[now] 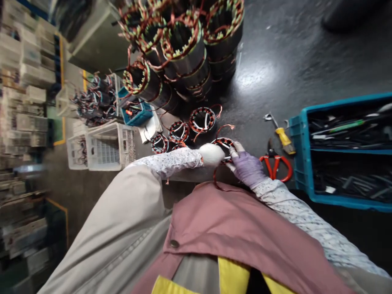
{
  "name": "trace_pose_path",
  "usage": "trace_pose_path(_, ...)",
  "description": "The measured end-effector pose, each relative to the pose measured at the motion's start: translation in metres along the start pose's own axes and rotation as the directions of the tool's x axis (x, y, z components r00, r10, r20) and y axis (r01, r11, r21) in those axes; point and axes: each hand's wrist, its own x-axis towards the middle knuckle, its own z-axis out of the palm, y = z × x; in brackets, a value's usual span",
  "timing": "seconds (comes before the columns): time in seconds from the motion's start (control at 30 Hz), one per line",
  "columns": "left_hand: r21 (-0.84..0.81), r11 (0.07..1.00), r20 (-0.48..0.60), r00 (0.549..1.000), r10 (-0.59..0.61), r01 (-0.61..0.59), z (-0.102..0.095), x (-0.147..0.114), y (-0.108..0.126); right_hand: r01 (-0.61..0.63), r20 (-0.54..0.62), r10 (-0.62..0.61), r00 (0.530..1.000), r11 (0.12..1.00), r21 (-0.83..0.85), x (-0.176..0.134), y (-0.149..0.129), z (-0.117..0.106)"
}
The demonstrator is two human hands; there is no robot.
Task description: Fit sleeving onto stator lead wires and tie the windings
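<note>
A small wound motor stator point(226, 143), with copper coils, white strips and loose wire ends, is between my hands at the near edge of the dark worktop. My left hand point(212, 154), in a white glove, is closed at the stator's left side, its fingertips mostly hidden. From the right, my right hand point(246, 165), in a purple glove with pale fingertips, grips the rim with bent fingers. One reddish wire hangs from the stator toward my apron. Just beyond, another stator point(202, 119) sits on the worktop, with smaller wound rings point(179, 131) to its left.
Tall stacks of wound stators point(186, 61) rise at the back. To the right lie red-handled cutters point(276, 166), a yellow-handled screwdriver point(284, 140) and a blue divided bin point(303, 151) of dark strips. White crates point(105, 149) and a small blue box point(139, 116) stand left.
</note>
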Motion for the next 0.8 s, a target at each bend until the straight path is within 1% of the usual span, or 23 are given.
trace_pose_path(0.07, -0.091, 0.996, 0.029, 0.999, -0.017, 0.019, 0.007, -0.007, 0.011, -0.039, -0.027, 0.044, 0.999, 0.984, 0.173, 0.001, -0.002, 0.009)
trace_pose_path(0.1, -0.159, 0.987, 0.024, 1.0, -0.004, 0.008, 0.011, -0.011, 0.018, -0.068, -0.039, 0.082, 0.996, 0.957, 0.281, 0.002, -0.002, 0.014)
trace_pose_path(0.13, -0.242, 0.97, -0.008, 1.0, 0.019, -0.021, 0.012, -0.016, 0.023, -0.099, -0.051, 0.128, 0.99, 0.917, 0.387, 0.002, -0.001, 0.019)
trace_pose_path(0.2, -0.397, 0.913, -0.134, 0.99, 0.046, -0.096, 0.009, -0.023, 0.025, -0.136, -0.075, 0.208, 0.975, 0.832, 0.537, 0.0, 0.002, 0.029)
trace_pose_path(0.27, -0.488, 0.861, -0.296, 0.955, -0.007, -0.145, -0.001, -0.024, 0.01, -0.132, -0.116, 0.249, 0.962, 0.789, 0.6, -0.002, 0.007, 0.036)
trace_pose_path(0.3, -0.495, 0.854, -0.367, 0.929, -0.038, -0.16, -0.007, -0.023, -0.003, -0.133, -0.154, 0.307, 0.939, 0.739, 0.661, -0.002, 0.009, 0.038)
trace_pose_path(0.33, -0.467, 0.867, -0.439, 0.897, -0.055, -0.175, -0.013, -0.02, -0.017, -0.136, -0.19, 0.383, 0.904, 0.679, 0.722, -0.001, 0.01, 0.038)
trace_pose_path(0.37, -0.4, 0.895, -0.49, 0.871, -0.027, -0.197, -0.016, -0.017, -0.032, -0.132, -0.21, 0.469, 0.858, 0.596, 0.792, 0.003, 0.009, 0.037)
trace_pose_path(0.4, -0.314, 0.925, -0.518, 0.855, 0.021, -0.213, -0.017, -0.013, -0.045, -0.113, -0.205, 0.557, 0.805, 0.483, 0.869, 0.009, 0.008, 0.035)
trace_pose_path(0.43, -0.216, 0.95, -0.514, 0.853, 0.085, -0.225, -0.015, -0.008, -0.056, -0.077, -0.174, 0.628, 0.759, 0.351, 0.933, 0.018, 0.004, 0.032)
trace_pose_path(0.47, -0.127, 0.964, -0.479, 0.866, 0.146, -0.233, -0.011, -0.005, -0.064, -0.033, -0.128, 0.665, 0.736, 0.224, 0.974, 0.028, 0.0, 0.027)
trace_pose_path(0.5, -0.062, 0.971, -0.438, 0.881, 0.182, -0.231, -0.006, -0.003, -0.07, -0.001, -0.083, 0.668, 0.739, 0.125, 0.992, 0.041, -0.005, 0.021)
trace_pose_path(0.53, -0.023, 0.976, -0.41, 0.893, 0.188, -0.216, 0.0, -0.001, -0.073, 0.023, -0.041, 0.665, 0.746, 0.035, 0.999, 0.054, -0.01, 0.015)
trace_pose_path(0.57, 0.001, 0.98, -0.391, 0.902, 0.182, -0.198, 0.005, -0.002, -0.076, 0.024, -0.012, 0.655, 0.755, -0.01, 1.0, 0.068, -0.015, 0.008)
trace_pose_path(0.6, 0.016, 0.984, -0.38, 0.909, 0.171, -0.178, 0.011, -0.003, -0.079, -0.005, -0.004, 0.64, 0.768, 0.012, 1.0, 0.082, -0.02, 0.002)
trace_pose_path(0.63, 0.028, 0.988, -0.372, 0.915, 0.154, -0.155, 0.015, -0.004, -0.082, -0.058, -0.007, 0.622, 0.783, 0.084, 0.995, 0.096, -0.025, -0.003)
trace_pose_path(0.67, 0.036, 0.991, -0.368, 0.92, 0.133, -0.129, 0.018, -0.005, -0.085, -0.127, -0.014, 0.604, 0.797, 0.189, 0.974, 0.11, -0.03, -0.006)
trace_pose_path(0.73, 0.035, 0.994, -0.358, 0.928, 0.105, -0.099, 0.022, -0.006, -0.093, -0.275, -0.012, 0.575, 0.818, 0.41, 0.87, 0.134, -0.041, -0.01)
trace_pose_path(0.77, 0.022, 0.995, -0.359, 0.928, 0.1, -0.099, 0.023, -0.006, -0.097, -0.336, 0.0, 0.568, 0.823, 0.486, 0.807, 0.144, -0.046, -0.01)
trace_pose_path(0.8, -0.01, 0.994, -0.369, 0.924, 0.098, -0.11, 0.023, -0.006, -0.101, -0.379, 0.015, 0.57, 0.821, 0.527, 0.761, 0.152, -0.051, -0.011)
